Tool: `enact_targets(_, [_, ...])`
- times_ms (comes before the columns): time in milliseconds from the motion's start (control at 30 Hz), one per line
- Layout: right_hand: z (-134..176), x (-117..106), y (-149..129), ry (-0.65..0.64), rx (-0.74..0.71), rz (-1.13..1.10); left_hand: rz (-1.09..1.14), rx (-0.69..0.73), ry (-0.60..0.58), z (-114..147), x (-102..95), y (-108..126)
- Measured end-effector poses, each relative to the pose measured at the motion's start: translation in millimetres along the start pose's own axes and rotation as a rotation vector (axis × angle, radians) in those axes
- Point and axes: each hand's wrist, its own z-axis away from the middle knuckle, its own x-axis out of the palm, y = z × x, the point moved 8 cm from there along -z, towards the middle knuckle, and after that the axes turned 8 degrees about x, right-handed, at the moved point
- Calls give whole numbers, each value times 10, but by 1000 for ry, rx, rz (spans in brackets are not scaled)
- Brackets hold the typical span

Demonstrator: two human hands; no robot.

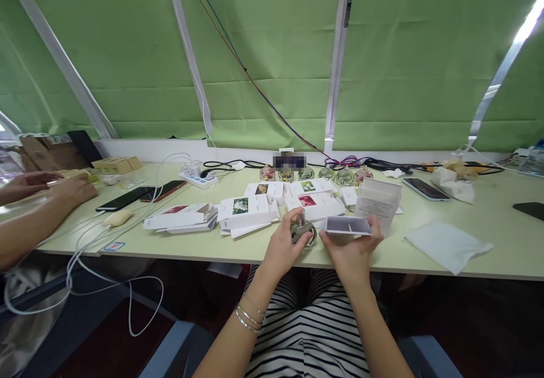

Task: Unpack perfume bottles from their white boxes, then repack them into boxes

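My left hand (pixel 283 246) is closed around a round glass perfume bottle (pixel 306 232) with a clear cap, near the table's front edge. To its right, my right hand (pixel 355 253) grips an open white carton (pixel 346 225), with its mouth toward me and fingers at both sides. A printed panel (pixel 378 202) of white card rises behind that carton. Just beyond my hands lie several white flower-printed boxes (pixel 245 212). Several similar round bottles (pixel 327 174) stand in a row at the back.
White tissue (pixel 446 245) lies on the right, with a phone (pixel 426 189) behind it. Cables and a power strip (pixel 198 179) run along the back. At left are two dark phones (pixel 126 198), white cords, and another person's hands (pixel 70 191). The table's front edge (pixel 238 253) is close to me.
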Motion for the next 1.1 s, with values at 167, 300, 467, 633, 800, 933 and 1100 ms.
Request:
enact_targets(167, [5, 132, 23, -97, 41, -94, -27, -16, -2, 6, 9, -26])
enact_targets(300, [63, 181, 2, -290, -68, -44, -91, -8, 89, 7, -49, -34])
enact_targets(467, [87, 91, 20, -348, -118, -46, -186, 21, 178, -3, -124, 4])
enact_targets(633, [30, -88, -3, -242, -99, -72, -328, 285, 298, 134, -200, 315])
enact_targets(800, [-81, -259, -168, -141, -71, 37, -5, 336, 92, 330, 61, 545])
enact_targets(933, [-105, -247, -275, -301, -53, -14, 270, -65, 102, 358, 212, 331])
enact_targets(1100, [-46, -129, -67, -523, 72, -138, 360, -166, 84, 249, 192, 269])
